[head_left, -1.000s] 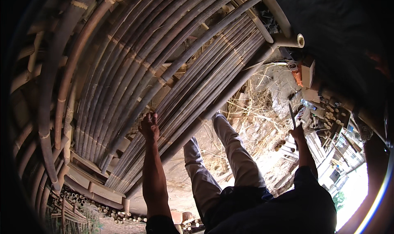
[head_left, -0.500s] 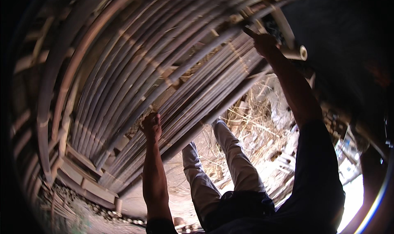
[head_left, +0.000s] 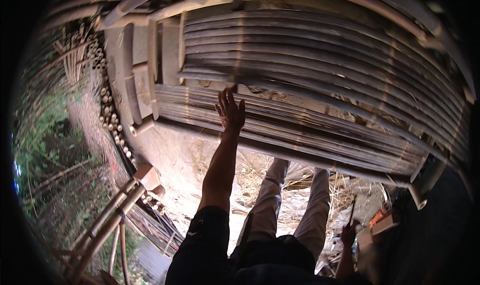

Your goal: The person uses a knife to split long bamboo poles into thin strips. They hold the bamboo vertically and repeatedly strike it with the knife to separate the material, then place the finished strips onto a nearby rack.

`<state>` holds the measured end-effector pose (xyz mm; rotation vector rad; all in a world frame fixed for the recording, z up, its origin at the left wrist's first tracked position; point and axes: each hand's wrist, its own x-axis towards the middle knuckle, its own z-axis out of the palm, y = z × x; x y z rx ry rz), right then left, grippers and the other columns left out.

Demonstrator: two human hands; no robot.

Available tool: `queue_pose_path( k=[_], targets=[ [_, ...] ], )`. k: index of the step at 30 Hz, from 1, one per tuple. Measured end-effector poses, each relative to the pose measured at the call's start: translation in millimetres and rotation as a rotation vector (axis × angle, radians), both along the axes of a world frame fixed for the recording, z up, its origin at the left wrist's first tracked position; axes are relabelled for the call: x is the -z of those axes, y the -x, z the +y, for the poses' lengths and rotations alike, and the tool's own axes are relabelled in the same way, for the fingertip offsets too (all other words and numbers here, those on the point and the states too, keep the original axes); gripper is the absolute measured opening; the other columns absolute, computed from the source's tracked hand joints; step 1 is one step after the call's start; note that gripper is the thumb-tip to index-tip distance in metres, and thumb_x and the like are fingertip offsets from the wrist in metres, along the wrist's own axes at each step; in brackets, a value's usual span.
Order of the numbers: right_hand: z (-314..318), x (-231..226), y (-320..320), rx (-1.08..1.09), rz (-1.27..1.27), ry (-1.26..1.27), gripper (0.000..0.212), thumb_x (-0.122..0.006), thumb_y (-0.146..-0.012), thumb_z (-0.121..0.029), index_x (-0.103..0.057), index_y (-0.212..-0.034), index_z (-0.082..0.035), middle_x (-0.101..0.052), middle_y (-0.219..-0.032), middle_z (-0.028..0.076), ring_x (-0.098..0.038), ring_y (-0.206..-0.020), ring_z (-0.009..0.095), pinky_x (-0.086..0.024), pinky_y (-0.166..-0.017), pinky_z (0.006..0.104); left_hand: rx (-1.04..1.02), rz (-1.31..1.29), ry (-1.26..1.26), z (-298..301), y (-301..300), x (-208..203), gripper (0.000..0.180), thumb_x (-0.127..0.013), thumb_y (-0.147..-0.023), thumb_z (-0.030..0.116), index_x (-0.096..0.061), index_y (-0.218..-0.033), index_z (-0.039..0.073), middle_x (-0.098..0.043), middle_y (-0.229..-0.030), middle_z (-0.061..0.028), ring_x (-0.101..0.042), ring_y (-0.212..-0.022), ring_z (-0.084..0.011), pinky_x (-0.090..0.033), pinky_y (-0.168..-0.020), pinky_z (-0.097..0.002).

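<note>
A low bamboo bench (head_left: 280, 147) of dark round slats lies across in front of me. My left hand (head_left: 231, 112) reaches forward over its slats, fingers stretched and spread, holding nothing I can see. Whether the fingertips touch the slats is unclear. Behind the seat, a wider panel of bamboo slats (head_left: 300, 47) slopes away. My right hand (head_left: 348, 233) is low at the right, beside my leg and away from the bench. Its fingers are closed around a thin, dark, blade-like tool (head_left: 353, 211) pointing upward; its exact kind is too dim to tell.
Dry straw and strips (head_left: 250, 170) litter the ground around my feet. At the left stand a bamboo-pole frame (head_left: 107, 220) and stacked bamboo ends (head_left: 107, 110), with green plants (head_left: 55, 150) beyond. An orange object (head_left: 380, 217) and a brown block (head_left: 386, 224) sit at the right.
My view has swung left along the bench. The left hand has gone from closed to spread over the slats. My right hand has come down from the bench's right end, keeping the dark tool.
</note>
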<state>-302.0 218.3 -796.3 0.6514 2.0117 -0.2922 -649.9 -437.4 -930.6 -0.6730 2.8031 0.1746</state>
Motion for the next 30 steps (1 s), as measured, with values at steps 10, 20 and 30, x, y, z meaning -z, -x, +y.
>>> queue_pose_path(
  k=[10,20,30],
  targets=[
    [-172,-79,-40,0.172,-0.336,-0.054,0.055,-0.051,-0.096,-0.043,-0.049,-0.131,0.000,-0.067,-0.102,0.026,-0.062,-0.102,0.045,-0.049,-0.086,0.0524,0.235,-0.277,-0.119,-109,-18,-44,0.081,-0.060,-0.090,0.049,-0.027,-0.150,0.004,-0.027,-0.156,-0.0153,-0.020,-0.147,-0.0334,-0.027,-0.112,-0.0592],
    [-211,-111,-27,0.305,-0.338,-0.064,0.051,-0.049,-0.097,-0.045,-0.054,-0.122,0.000,-0.067,-0.103,0.026,-0.063,-0.102,0.044,-0.049,-0.085,0.0519,0.358,0.099,-0.144,-45,64,-86,0.072,-0.070,-0.082,0.033,-0.040,-0.143,0.010,-0.040,-0.144,-0.0151,-0.034,-0.139,-0.0339,-0.028,-0.110,-0.0535],
    [-223,-134,-53,0.438,-0.337,-0.001,0.051,-0.046,-0.098,-0.047,-0.060,-0.114,0.000,-0.067,-0.103,0.025,-0.063,-0.103,0.043,-0.049,-0.084,0.0513,0.699,-0.036,-0.012,18,104,-79,0.049,-0.071,-0.080,0.029,-0.056,-0.124,0.014,-0.059,-0.117,-0.0103,-0.057,-0.113,-0.0270,-0.038,-0.101,-0.0522]
  ],
)
